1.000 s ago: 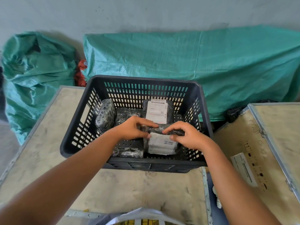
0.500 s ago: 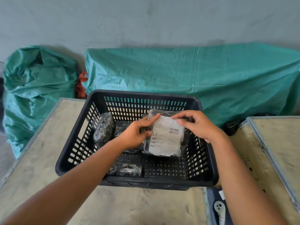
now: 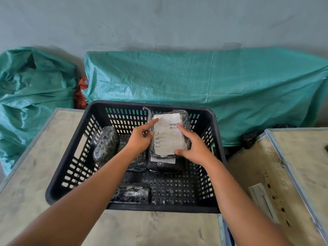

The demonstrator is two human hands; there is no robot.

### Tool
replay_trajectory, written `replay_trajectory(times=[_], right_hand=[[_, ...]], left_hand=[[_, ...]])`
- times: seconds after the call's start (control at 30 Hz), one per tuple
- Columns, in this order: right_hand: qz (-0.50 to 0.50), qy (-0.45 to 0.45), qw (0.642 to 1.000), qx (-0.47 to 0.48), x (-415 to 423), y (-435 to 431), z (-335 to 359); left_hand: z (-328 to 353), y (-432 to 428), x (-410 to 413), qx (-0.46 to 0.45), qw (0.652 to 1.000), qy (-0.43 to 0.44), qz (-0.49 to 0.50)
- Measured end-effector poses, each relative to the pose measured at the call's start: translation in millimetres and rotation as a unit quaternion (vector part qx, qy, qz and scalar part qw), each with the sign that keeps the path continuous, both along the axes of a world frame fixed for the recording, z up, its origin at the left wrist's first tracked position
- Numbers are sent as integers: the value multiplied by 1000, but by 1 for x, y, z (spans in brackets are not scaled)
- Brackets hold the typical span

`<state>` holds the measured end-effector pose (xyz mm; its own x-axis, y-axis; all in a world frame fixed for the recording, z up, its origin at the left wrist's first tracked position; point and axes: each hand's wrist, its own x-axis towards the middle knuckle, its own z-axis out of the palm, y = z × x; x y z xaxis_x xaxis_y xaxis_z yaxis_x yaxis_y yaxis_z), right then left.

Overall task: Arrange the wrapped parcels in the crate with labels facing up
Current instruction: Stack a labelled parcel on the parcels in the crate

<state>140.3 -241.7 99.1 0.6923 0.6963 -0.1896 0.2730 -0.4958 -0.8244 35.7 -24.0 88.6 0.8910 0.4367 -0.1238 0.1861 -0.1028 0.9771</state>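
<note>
Though label-up, top parcel (image 3: 184, 121), print (image 3: 164, 139) illegible

Five wrapped parcels (image 3: 168, 137) (image 3: 106, 144) (image 3: 140, 163) (image 3: 165, 168) (image 3: 131, 192), one crate (image 3: 159, 209), two hands (image 3: 140, 141) (image 3: 195, 148).

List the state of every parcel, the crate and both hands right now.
labelled parcel, held, label up.
lower parcel, flat, label edge showing.
left parcel, on edge, no label visible.
middle parcel, partly hidden, no label visible.
front parcel, flat, no label visible.
crate, upright, partly filled.
left hand, index finger on label; grip unclear.
right hand, grips labelled parcel.
</note>
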Motion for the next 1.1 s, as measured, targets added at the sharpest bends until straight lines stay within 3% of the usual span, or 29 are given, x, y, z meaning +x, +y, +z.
replay_trajectory(times=[0.13, 0.33, 0.53, 0.9, 1.1], right_hand=[[27, 21, 997, -68, -4, 7, -14], [22, 45, 995, -87, -6, 10, -30], [35, 50, 991, -119, -4, 9, -36], [12, 52, 992, -118, -10, 13, -41], [-1, 22, 989, -147, -20, 15, -34]], left_hand=[[-21, -1, -1, 83, 992, 83, -55], [-31, 5, -6, 60, 991, 88, -85], [-41, 12, -13, 124, 945, 180, -243], [-42, 5, -19, 140, 952, 181, -203], [-26, -3, -17, 215, 923, 232, -221]])
